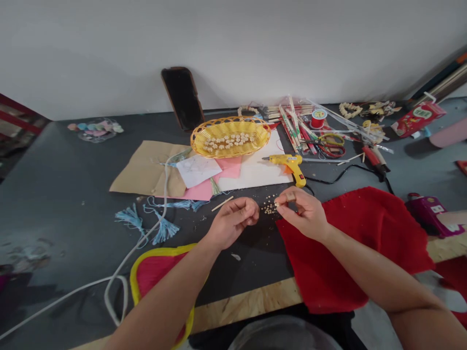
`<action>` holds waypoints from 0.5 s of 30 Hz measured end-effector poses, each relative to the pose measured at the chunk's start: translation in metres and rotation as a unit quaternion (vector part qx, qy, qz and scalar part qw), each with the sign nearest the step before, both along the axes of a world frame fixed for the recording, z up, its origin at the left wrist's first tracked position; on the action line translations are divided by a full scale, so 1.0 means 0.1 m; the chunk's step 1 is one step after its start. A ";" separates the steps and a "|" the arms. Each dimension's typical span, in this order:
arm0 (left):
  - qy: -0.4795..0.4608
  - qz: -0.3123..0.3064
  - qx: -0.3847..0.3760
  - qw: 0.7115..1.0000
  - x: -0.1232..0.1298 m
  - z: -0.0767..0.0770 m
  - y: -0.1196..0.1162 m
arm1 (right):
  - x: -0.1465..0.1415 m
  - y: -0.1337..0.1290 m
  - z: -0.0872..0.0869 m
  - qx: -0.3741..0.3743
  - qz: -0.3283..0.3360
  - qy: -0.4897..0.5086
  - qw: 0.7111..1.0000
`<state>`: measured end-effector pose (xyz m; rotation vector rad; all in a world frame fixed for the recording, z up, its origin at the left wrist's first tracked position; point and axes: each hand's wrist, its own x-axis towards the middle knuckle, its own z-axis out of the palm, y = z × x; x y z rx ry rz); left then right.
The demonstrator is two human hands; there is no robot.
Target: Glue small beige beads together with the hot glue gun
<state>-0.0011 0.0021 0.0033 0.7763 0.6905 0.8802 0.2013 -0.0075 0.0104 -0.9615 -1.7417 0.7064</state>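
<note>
My left hand [239,217] is closed in a pinch just left of a scatter of small pale beads [270,210] on the dark table. What its fingertips hold, if anything, is hidden. My right hand [301,211] hovers at the right edge of the beads, thumb and forefinger pinched on a small pale bead-like piece [276,204]. Behind both hands lies a yellow hot glue gun [290,161], nozzle to the left. A yellow woven basket [206,127] farther back contains many small pale flower-shaped pieces [237,141]. Beside my left hand rests a short thin stick [222,203].
Red cloth [368,238] lies under my right forearm. A white cord [146,233] crosses the left side near blue tassels [166,231]. A phone [182,97] leans on the wall. Scissors [332,146], a red thread spool [318,119], pliers [375,158] and a juice box [419,118] stand or lie right.
</note>
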 end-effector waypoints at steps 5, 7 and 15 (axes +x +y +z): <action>0.001 0.006 0.025 1.000 0.01 -0.01 0.00 | 0.00 0.01 -0.01 0.006 0.000 -0.006 1.000; 0.014 0.009 0.047 0.999 0.00 -0.04 0.00 | 0.00 0.01 0.00 0.007 -0.004 -0.004 1.000; 0.058 0.024 0.031 0.998 -0.01 -0.09 0.00 | 0.02 0.01 -0.01 0.001 -0.009 -0.011 1.000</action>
